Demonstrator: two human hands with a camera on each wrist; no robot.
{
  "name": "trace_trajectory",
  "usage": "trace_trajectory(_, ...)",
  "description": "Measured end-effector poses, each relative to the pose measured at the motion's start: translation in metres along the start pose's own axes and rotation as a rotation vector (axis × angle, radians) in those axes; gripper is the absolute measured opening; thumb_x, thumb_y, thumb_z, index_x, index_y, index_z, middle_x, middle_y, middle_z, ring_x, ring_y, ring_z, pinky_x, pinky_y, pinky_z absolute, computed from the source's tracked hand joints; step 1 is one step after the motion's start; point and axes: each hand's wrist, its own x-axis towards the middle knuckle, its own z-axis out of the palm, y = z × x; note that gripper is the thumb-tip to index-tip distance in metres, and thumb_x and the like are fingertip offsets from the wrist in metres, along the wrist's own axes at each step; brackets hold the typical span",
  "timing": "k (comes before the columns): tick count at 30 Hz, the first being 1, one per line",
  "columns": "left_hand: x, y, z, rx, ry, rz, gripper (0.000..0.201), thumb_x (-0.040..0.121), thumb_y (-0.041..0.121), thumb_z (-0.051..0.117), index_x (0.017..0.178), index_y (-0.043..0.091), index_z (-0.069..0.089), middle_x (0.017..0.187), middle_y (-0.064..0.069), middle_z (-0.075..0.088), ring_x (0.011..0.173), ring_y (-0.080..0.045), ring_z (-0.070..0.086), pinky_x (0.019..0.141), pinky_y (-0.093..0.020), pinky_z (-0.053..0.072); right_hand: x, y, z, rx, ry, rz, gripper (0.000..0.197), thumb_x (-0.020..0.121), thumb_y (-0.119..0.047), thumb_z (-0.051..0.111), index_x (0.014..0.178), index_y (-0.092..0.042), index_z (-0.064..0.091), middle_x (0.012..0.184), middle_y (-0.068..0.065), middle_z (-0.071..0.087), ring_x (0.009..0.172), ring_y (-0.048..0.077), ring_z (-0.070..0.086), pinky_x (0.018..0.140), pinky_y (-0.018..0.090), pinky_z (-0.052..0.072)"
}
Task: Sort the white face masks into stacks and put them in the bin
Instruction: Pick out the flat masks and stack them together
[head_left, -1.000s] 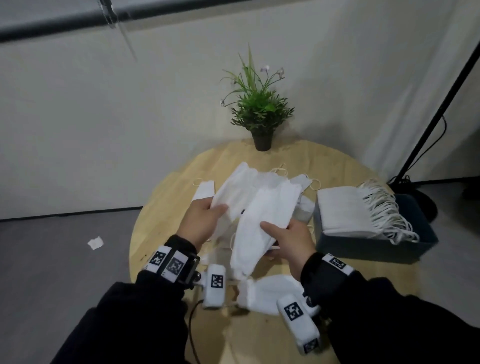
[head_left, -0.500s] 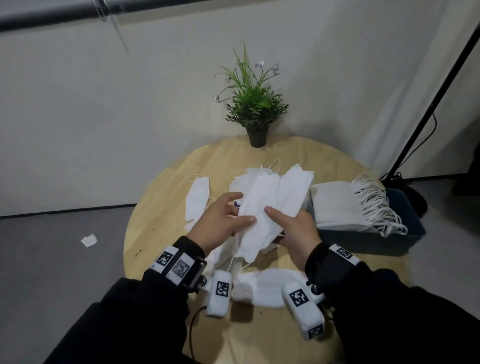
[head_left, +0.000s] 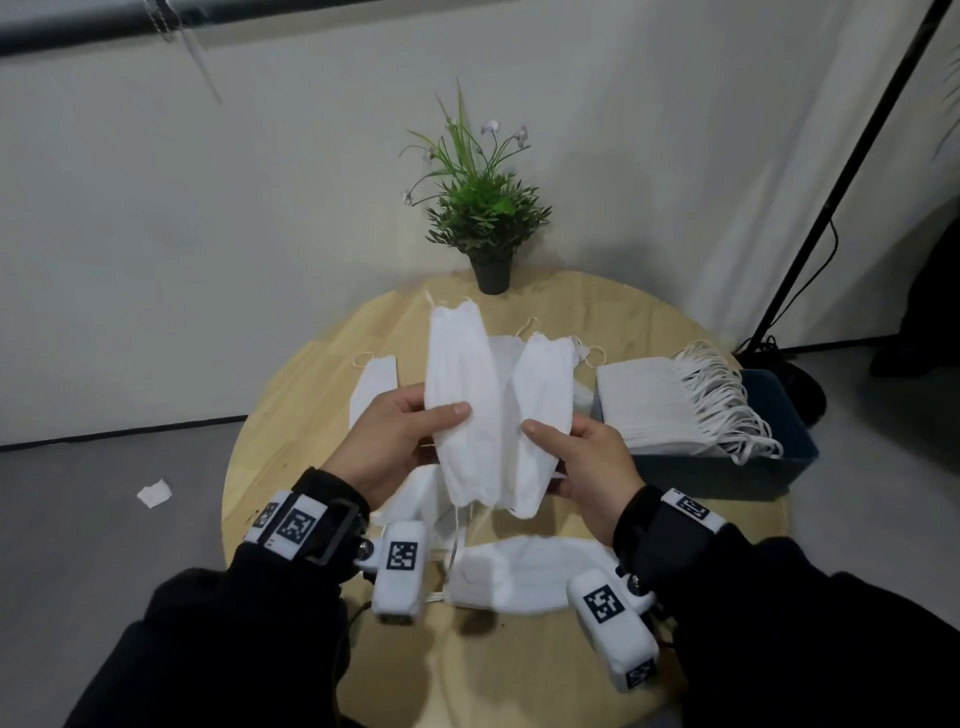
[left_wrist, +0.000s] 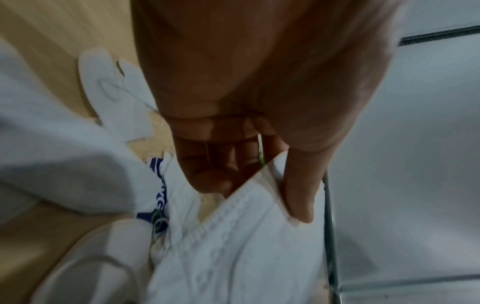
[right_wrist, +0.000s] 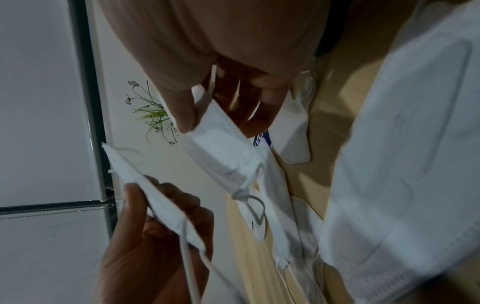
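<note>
A folded face mask (head_left: 371, 387) lies flat near the table's (head_left: 597, 691) left edge. Beside it, the left hand (head_left: 387, 447) pinches an upright white mask (head_left: 460, 400) between thumb and fingers (left_wrist: 298, 185). The right hand (head_left: 587, 467) pinches a second mask (head_left: 540, 415) likewise, above loose masks (head_left: 514, 574) mid-table. At the right edge, a stack of masks (head_left: 639, 405) fills the dark bin (head_left: 779, 415).
</note>
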Motion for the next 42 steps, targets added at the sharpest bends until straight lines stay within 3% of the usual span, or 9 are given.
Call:
trace_trajectory(6,-0.004,-0.017,0.029,0.082,-0.119,-0.045,0.024,0.085,0.001,0.077,0.109,0.003,0.078,0.109,-0.013,0.079,0.1,-0.027,0.077,0.082,-0.032,0.062,-0.001,0.002,0.004,0.038,-0.056,-0.001,0.021,0.093,-0.017,0.075,0.11,-0.006,0.079,0.107,0.015,0.079,0.105,0.036,0.075,0.096,0.051,0.059)
trace_trajectory(14,0.0,-0.017,0.033,-0.165,0.054,-0.031,0.012,0.088,-0.003,0.071,0.097,0.002,0.077,0.097,-0.011,0.08,0.082,-0.02,0.077,0.07,-0.027,0.061,-0.005,0.004,0.003,0.0,-0.225,0.075,0.027,0.096,-0.013,0.071,0.122,-0.012,0.073,0.114,0.012,0.078,0.105,0.034,0.075,0.093,0.054,0.058)
trace_trajectory(19,0.008,-0.011,0.019,-0.374,0.168,-0.038,0.026,0.086,-0.002,0.073,0.112,0.0,0.073,0.109,-0.015,0.079,0.093,-0.026,0.077,0.076,-0.036,0.063,-0.006,0.009,0.001,-0.077,-0.25,0.227,0.012,0.094,-0.001,0.067,0.083,0.0,0.071,0.089,0.021,0.068,0.078,0.027,0.069,0.073,0.041,0.059)
trace_trajectory(22,0.009,-0.009,0.012,-0.435,0.206,-0.016,0.027,0.088,-0.004,0.071,0.114,0.002,0.072,0.111,-0.014,0.078,0.093,-0.025,0.077,0.083,-0.038,0.061,-0.007,0.008,0.003,-0.041,-0.145,0.164,0.015,0.096,0.001,0.059,0.085,0.002,0.068,0.085,0.022,0.06,0.076,0.026,0.064,0.083,0.044,0.055)
trace_trajectory(27,0.012,-0.011,0.001,-0.534,0.292,0.005,0.032,0.09,-0.003,0.071,0.121,0.005,0.07,0.119,-0.014,0.076,0.097,-0.025,0.077,0.079,-0.036,0.062,-0.001,-0.007,-0.001,0.315,-0.062,0.125,0.028,0.093,-0.002,0.044,0.067,-0.008,0.053,0.087,0.022,0.073,0.083,0.035,0.073,0.093,0.047,0.054)
trace_trajectory(30,0.013,-0.009,-0.005,-0.6,0.284,0.019,0.05,0.089,-0.005,0.069,0.137,0.006,0.061,0.128,-0.014,0.073,0.111,-0.03,0.074,0.081,-0.038,0.063,-0.003,-0.016,0.0,0.39,-0.167,0.091,0.023,0.093,-0.015,0.047,0.07,-0.013,0.047,0.065,0.012,0.05,0.058,0.027,0.051,0.081,0.045,0.05)
trace_trajectory(33,0.012,-0.006,-0.005,-0.664,0.226,0.041,0.057,0.088,-0.005,0.068,0.143,0.005,0.055,0.136,-0.015,0.068,0.122,-0.034,0.068,0.087,-0.043,0.062,-0.001,-0.012,0.003,0.217,-0.154,0.087,0.027,0.098,-0.032,0.06,0.079,-0.014,0.051,0.059,0.002,0.026,0.054,0.019,0.024,0.06,0.034,0.034)
trace_trajectory(37,0.008,-0.006,0.002,-0.675,0.131,0.027,0.052,0.094,0.001,0.063,0.145,-0.001,0.053,0.137,-0.018,0.067,0.125,-0.034,0.066,0.093,-0.041,0.061,-0.003,-0.003,0.003,-0.026,-0.131,0.076,0.037,0.083,-0.043,0.082,0.096,-0.011,0.071,0.062,-0.002,0.021,0.054,0.015,0.02,0.055,0.031,0.027)
trace_trajectory(42,0.007,-0.008,0.005,-0.752,0.076,-0.039,0.048,0.098,0.007,0.059,0.144,-0.005,0.053,0.138,-0.021,0.065,0.129,-0.036,0.063,0.116,-0.05,0.044,-0.003,0.001,0.002,-0.146,-0.146,0.078,0.014,0.081,-0.024,0.086,0.078,-0.018,0.074,0.058,-0.006,0.027,0.049,0.012,0.021,0.049,0.026,0.024)
